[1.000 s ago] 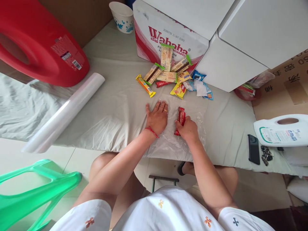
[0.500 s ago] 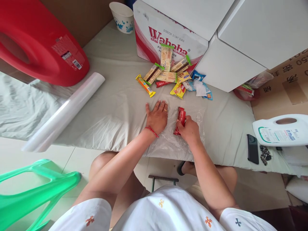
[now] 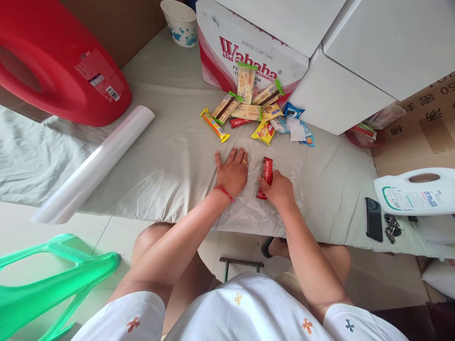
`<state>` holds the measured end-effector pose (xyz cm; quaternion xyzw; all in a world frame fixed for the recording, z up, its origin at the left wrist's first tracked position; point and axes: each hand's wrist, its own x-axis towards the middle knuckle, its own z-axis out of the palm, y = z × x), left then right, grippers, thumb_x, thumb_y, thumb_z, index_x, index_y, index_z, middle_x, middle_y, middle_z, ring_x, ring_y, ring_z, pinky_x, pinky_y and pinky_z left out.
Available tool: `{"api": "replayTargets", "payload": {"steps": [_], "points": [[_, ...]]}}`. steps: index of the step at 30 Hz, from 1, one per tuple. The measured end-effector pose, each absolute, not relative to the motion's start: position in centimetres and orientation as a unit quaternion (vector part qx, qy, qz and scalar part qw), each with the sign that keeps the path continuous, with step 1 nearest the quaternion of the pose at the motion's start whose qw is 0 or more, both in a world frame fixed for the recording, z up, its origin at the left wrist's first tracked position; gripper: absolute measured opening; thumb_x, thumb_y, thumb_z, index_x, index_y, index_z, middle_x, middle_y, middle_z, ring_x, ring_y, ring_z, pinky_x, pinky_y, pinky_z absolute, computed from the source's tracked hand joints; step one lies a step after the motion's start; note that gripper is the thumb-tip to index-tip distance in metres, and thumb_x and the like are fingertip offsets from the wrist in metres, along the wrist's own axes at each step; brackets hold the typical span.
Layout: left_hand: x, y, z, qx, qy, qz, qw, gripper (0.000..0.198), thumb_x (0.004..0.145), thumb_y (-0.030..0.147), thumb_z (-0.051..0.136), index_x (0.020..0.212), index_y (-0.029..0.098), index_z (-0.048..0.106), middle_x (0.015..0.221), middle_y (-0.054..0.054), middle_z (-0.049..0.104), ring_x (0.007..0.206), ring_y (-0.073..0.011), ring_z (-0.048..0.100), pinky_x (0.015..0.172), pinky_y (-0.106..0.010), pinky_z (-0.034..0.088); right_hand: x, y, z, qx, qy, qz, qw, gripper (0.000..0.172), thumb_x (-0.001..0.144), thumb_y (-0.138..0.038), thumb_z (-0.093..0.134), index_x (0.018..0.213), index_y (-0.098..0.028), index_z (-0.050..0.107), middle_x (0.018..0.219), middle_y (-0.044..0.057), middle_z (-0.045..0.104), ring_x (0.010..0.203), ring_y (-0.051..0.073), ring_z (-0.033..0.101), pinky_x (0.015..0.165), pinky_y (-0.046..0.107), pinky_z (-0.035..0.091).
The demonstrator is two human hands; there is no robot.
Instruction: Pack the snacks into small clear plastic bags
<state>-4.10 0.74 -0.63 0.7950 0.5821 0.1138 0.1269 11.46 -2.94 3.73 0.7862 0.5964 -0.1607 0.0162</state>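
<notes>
My left hand (image 3: 232, 169) lies flat, fingers spread, on the left edge of a sheet of clear plastic wrap (image 3: 245, 206) spread over the cloth. In my right hand (image 3: 279, 189) is a red-wrapped snack bar (image 3: 266, 171), gripped between thumb and fingers above the sheet. The bar points away from me, and its right side is partly hidden by my fingers. Beyond both hands lies a pile of packaged snacks, with a biscuit pack (image 3: 245, 83), a yellow packet (image 3: 263, 132) and an orange-yellow bar (image 3: 214, 125) among them.
A roll of plastic wrap (image 3: 95, 163) lies to the left, near a big red jug (image 3: 88, 71). Behind the snacks stands a Wahaha carton (image 3: 220, 61). On the right are a phone (image 3: 373, 220), keys (image 3: 392, 228) and a white bottle (image 3: 408, 194). A green stool (image 3: 71, 265) stands lower left.
The red bar has shifted slightly in my right hand, and what looked like two red strips side by side now shows as one. My left hand stays in place.
</notes>
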Motion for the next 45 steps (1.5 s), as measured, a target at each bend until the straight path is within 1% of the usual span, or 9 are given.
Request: {"api": "replayTargets", "payload": {"steps": [3,6,10,17,21,27,31,38,45], "points": [[-4.1,0.8,-0.7,0.795,0.582,0.118,0.125,0.059,0.108,0.022,0.020,0.163,0.018,0.043,0.172,-0.012,0.038,0.162,-0.0298,0.030,0.128,-0.076,0.011,11.9,-2.8,4.1,0.790,0.592,-0.159,0.029,0.027,0.097,-0.044,0.059,0.106,-0.019,0.066,0.097,0.014,0.077,0.085,0.027,0.071,0.066,0.032,0.040],[-4.1,0.8,-0.8,0.797,0.580,0.121,0.122,0.059,0.109,0.023,0.019,0.162,0.018,0.044,0.172,-0.011,0.039,0.162,-0.0290,0.031,0.127,-0.077,0.011,13.5,-2.8,4.9,0.779,0.601,-0.179,0.003,0.021,0.095,-0.040,0.060,0.102,-0.022,0.068,0.089,0.008,0.075,0.078,0.024,0.067,0.064,0.031,0.039],[-4.1,0.8,-0.8,0.798,0.578,0.118,0.123,0.059,0.109,0.023,0.020,0.162,0.020,0.045,0.172,-0.011,0.038,0.162,-0.0281,0.031,0.128,-0.075,0.012,16.1,-2.6,6.4,0.705,0.688,-0.172,-0.017,0.019,0.093,-0.034,0.064,0.107,-0.023,0.071,0.098,0.006,0.072,0.082,0.021,0.065,0.068,0.030,0.041],[-4.3,0.9,-0.7,0.794,0.581,0.117,0.132,0.059,0.109,0.024,0.021,0.163,0.019,0.044,0.172,-0.011,0.038,0.162,-0.0279,0.030,0.130,-0.073,0.010,16.3,-1.2,7.6,0.537,0.827,-0.118,0.123,0.021,0.096,-0.021,0.063,0.114,-0.024,0.074,0.110,0.008,0.070,0.106,0.027,0.062,0.071,0.031,0.040],[-4.4,1.1,-0.6,0.791,0.582,0.121,0.144,0.059,0.109,0.024,0.020,0.162,0.019,0.045,0.172,-0.011,0.039,0.162,-0.0265,0.030,0.131,-0.071,0.009,15.9,-0.6,6.9,0.525,0.831,-0.118,0.143,0.023,0.099,-0.023,0.060,0.119,-0.024,0.072,0.113,0.010,0.070,0.110,0.028,0.060,0.072,0.032,0.042],[-4.5,1.3,-0.4,0.783,0.588,0.127,0.160,0.056,0.110,0.028,0.022,0.160,0.021,0.047,0.171,-0.010,0.041,0.161,-0.0266,0.032,0.131,-0.070,0.009,15.7,-0.6,6.3,0.548,0.819,-0.120,0.121,0.021,0.098,-0.027,0.060,0.115,-0.021,0.071,0.110,0.011,0.070,0.105,0.027,0.062,0.072,0.034,0.043],[-4.5,1.3,-0.4,0.779,0.589,0.137,0.167,0.056,0.110,0.027,0.021,0.159,0.018,0.047,0.170,-0.011,0.042,0.161,-0.0256,0.033,0.131,-0.070,0.009,15.6,-0.6,6.2,0.551,0.815,-0.122,0.133,0.026,0.100,-0.027,0.059,0.123,-0.022,0.071,0.115,0.012,0.070,0.112,0.030,0.060,0.074,0.034,0.045],[-4.5,1.3,-0.4,0.778,0.591,0.136,0.164,0.058,0.110,0.028,0.019,0.160,0.017,0.047,0.171,-0.011,0.041,0.161,-0.0264,0.034,0.131,-0.069,0.011,16.1,-1.0,6.4,0.557,0.817,-0.131,0.073,0.029,0.102,-0.031,0.060,0.128,-0.026,0.072,0.116,0.009,0.070,0.111,0.029,0.060,0.082,0.037,0.049],[-4.6,1.2,-0.3,0.776,0.597,0.132,0.155,0.060,0.108,0.024,0.018,0.161,0.014,0.046,0.171,-0.014,0.040,0.160,-0.0271,0.035,0.131,-0.069,0.013,14.7,-0.7,5.9,0.542,0.824,-0.117,0.117,0.025,0.099,-0.029,0.062,0.120,-0.022,0.074,0.112,0.013,0.071,0.113,0.032,0.058,0.082,0.038,0.048]]}}
